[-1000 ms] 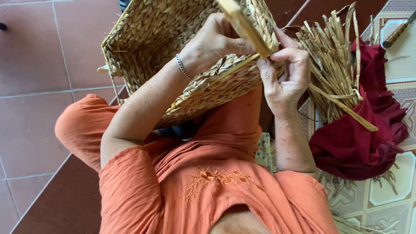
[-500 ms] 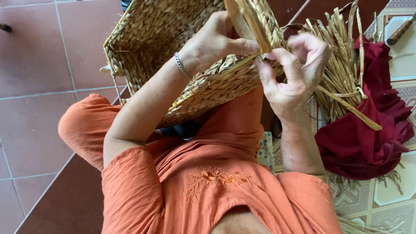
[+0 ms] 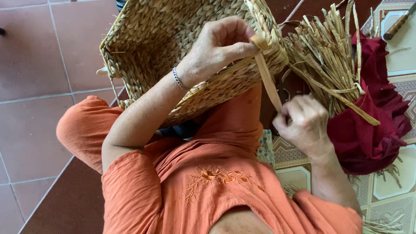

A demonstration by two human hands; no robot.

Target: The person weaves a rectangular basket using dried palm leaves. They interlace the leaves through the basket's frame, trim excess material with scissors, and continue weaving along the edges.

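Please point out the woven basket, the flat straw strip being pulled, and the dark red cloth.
woven basket [image 3: 173, 39], head view, on its inner woven wall.
flat straw strip [image 3: 268, 82], head view, midway along the strip between both hands.
dark red cloth [image 3: 368, 138], head view, on its bunched folds.

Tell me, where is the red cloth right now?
In the head view the red cloth lies on the person's right, wrapped around the bundle of dry straw, beside the right hand on the patterned floor tiles.

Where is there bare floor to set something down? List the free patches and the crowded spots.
Free: the red tile floor left of the woven basket, and the darker strip beside the knee. Crowded: the right side, where the straw bundle and red cloth cover the patterned tiles, and the lap, where the hands work.
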